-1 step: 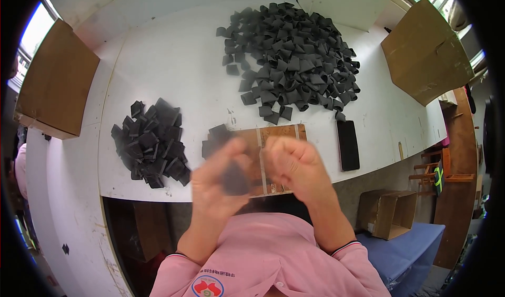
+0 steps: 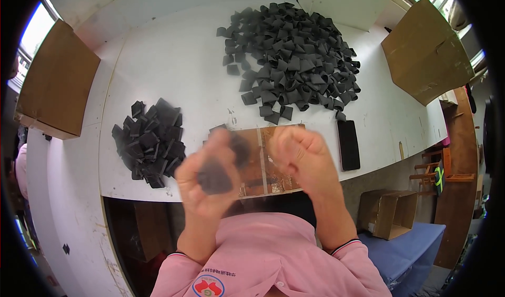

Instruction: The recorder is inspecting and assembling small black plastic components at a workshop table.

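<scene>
My left hand [image 2: 208,192], smeared by motion, is closed with a flat black piece [image 2: 214,177] lying against its palm. Another dark piece [image 2: 240,150] shows blurred by its fingertips, over the brown board [image 2: 252,166]. My right hand [image 2: 307,157] is held over the board's right side, fingers curled in; anything inside them is hidden. To the left lies a heap of flat black pieces [image 2: 150,144]. Farther off spreads a larger pile of short black sleeve-like pieces [image 2: 294,60], many with open ends. Part of a black piece [image 2: 218,128] shows beyond my left hand.
A black phone [image 2: 347,145] lies right of the board. Cardboard boxes stand at the left [image 2: 58,81] and the right [image 2: 427,52] of the white table [image 2: 163,60]. Below the table's right edge, an open carton [image 2: 388,213] rests by a blue cover [image 2: 407,255].
My hands have moved apart: the left shifts left with its black piece, the right slightly right. A dark piece now shows by the left fingertips.
</scene>
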The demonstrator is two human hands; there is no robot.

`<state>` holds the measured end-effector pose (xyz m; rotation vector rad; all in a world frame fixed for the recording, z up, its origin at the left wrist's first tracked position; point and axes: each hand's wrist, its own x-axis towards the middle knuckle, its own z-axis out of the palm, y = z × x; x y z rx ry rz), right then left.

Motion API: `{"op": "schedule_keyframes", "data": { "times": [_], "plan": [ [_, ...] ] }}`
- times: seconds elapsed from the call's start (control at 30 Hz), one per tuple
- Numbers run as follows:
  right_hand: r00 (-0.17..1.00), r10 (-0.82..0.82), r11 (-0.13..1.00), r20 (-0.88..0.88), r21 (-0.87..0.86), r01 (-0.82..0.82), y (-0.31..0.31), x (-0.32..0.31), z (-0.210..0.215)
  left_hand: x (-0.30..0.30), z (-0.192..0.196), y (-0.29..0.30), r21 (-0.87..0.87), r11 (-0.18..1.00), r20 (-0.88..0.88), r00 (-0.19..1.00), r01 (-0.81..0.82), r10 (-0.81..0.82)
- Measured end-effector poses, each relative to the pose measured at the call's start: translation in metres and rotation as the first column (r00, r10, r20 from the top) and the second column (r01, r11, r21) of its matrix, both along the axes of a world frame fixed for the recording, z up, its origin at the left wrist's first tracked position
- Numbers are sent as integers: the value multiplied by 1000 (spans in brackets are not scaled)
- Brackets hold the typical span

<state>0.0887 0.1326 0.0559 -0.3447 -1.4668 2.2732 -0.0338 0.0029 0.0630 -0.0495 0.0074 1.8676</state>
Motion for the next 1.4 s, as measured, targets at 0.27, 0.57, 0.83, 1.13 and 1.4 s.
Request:
{"op": "schedule_keyframes", "data": {
  "times": [0.27,0.57,0.83,1.13,1.4],
  "plan": [
    [939,-338,909,68,283,307,-9,5,1,3,-10,14,-59,990,-478,875,-128,85],
    [966,-247,961,69,145,236,-15,-4,10,5,-10,27,-104,963,-724,683,-248,97],
    [982,-83,990,172,127,62,-7,-10,-5,0,-16,28,-237,967,-457,889,-95,-25],
    [991,11,997,132,81,-21,3,-19,-5,-9,-45,29,-4,990,38,989,142,-142],
    [979,93,982,180,148,-120,8,-13,-20,-3,-45,16,-208,973,-321,932,104,-168]
  ]
}}
